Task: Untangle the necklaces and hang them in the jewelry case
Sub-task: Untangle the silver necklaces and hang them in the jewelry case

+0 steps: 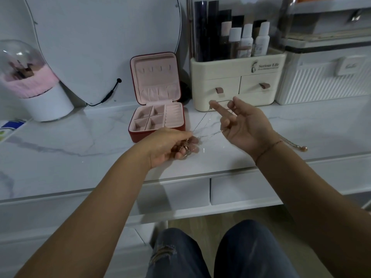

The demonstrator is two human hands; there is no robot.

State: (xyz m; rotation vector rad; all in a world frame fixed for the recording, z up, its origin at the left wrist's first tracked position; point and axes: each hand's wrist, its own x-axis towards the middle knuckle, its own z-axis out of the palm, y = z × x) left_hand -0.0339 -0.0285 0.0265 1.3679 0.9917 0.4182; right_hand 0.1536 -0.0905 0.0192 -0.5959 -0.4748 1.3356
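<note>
Jewelry case [156,81] stands open, pink lining showing — the cream organizer [230,68] beside it holds bottles [247,41]. Over the marble tabletop [80,141], left hand [170,145] clutches the tangled necklaces [185,147] — right hand [241,125] lifts fine strands, forefinger out, other fingers curled on them.

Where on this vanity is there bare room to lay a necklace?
Widest bare marble lies between the brush holder and jewelry case. A narrower strip fronts the ribbed box, behind the loose necklace. Crowded between left hand and right hand, where chains stretch.
</note>
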